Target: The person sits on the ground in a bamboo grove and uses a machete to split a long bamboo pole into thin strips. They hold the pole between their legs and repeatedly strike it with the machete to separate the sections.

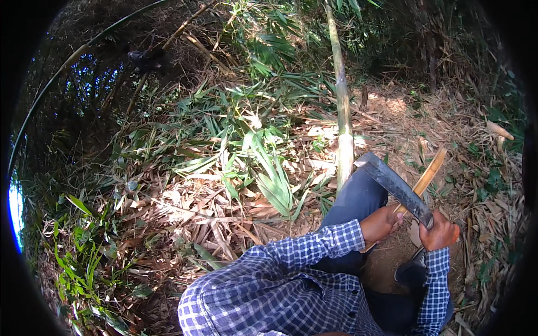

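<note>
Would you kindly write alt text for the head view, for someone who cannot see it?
A person's right hand holds a dark curved blade across a tan strip gripped in the left hand, with a bamboo pole beyond one bent leg and leaf litter around.

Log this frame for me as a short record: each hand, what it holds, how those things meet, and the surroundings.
Left hand: closed around a pale bamboo-like strip
Right hand: closed on a dark curved blade at its handle end, the handle mostly hidden
Crossing: blade passes in front of the strip; contact can't be told
Strip's upper end: beyond the blade, angled up and right
Pole: long, jointed, running up from beside the bent leg
Ground: dry leaves and green leaves
Clothing: checked shirt
</note>
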A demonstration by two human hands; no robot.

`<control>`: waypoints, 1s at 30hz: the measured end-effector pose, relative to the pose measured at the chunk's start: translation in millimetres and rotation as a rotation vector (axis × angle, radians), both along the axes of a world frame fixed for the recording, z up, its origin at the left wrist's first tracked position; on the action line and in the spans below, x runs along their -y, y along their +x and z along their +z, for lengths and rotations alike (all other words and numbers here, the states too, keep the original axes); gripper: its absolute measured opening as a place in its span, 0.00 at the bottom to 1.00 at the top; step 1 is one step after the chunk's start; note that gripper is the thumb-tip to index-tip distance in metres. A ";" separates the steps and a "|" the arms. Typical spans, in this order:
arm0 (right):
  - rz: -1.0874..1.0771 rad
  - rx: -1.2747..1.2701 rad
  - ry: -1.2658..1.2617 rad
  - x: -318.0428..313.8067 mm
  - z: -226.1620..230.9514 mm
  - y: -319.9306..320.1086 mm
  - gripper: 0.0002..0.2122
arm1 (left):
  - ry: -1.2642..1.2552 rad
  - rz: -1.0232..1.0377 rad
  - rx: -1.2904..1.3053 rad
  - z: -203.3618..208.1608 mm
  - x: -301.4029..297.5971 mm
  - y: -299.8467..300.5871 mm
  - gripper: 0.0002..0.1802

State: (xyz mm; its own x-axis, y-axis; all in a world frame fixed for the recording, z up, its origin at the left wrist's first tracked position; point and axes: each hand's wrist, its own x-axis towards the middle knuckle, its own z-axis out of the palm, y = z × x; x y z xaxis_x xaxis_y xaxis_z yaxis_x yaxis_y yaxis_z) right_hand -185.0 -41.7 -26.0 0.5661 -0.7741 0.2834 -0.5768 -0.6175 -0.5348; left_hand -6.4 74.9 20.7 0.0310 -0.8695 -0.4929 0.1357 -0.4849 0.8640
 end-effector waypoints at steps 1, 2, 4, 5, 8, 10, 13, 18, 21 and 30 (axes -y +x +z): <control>-0.004 0.003 -0.034 -3.6 -0.6 -1.3 0.10 | -0.006 0.000 -0.010 -2.6 0.6 -1.0 0.15; -0.010 0.007 -0.065 -7.1 -2.9 -1.6 0.11 | -0.009 -0.004 -0.018 -5.4 2.8 -1.8 0.15; -0.009 -0.043 -0.040 -2.2 -3.7 -3.6 0.10 | 0.002 -0.017 -0.032 -5.3 6.6 -3.6 0.14; -0.034 -0.040 -0.034 8.5 -9.7 -7.8 0.10 | 0.019 -0.020 -0.034 0.8 6.6 -5.7 0.14; -0.101 -0.018 0.027 33.3 -19.2 -13.8 0.10 | 0.055 -0.027 -0.034 4.1 6.8 -6.2 0.14; -0.086 -0.055 0.049 19.8 -9.4 -10.9 0.09 | 0.050 -0.023 -0.047 4.4 6.8 -4.9 0.13; -0.060 -0.121 0.010 6.0 8.3 -3.1 0.09 | 0.032 -0.023 -0.048 5.6 -0.7 -2.5 0.14; -0.121 -0.061 0.002 33.9 -22.1 -15.3 0.11 | 0.066 -0.038 -0.064 -5.1 -8.5 -8.0 0.14; -0.076 -0.066 0.028 10.7 5.6 -4.3 0.11 | -0.026 -0.084 0.053 -3.4 -0.8 -8.2 0.15; -0.010 -0.037 -0.017 8.0 -1.5 -9.3 0.10 | 0.075 -0.057 -0.020 1.9 -13.0 -9.0 0.14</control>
State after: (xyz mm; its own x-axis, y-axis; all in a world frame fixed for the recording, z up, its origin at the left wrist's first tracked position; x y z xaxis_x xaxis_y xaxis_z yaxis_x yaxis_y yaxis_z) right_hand -194.3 -49.7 -27.5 0.5682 -0.7753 0.2758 -0.6023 -0.6202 -0.5025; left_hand -15.4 87.9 22.6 -0.0281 -0.8300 -0.5571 0.1223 -0.5560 0.8221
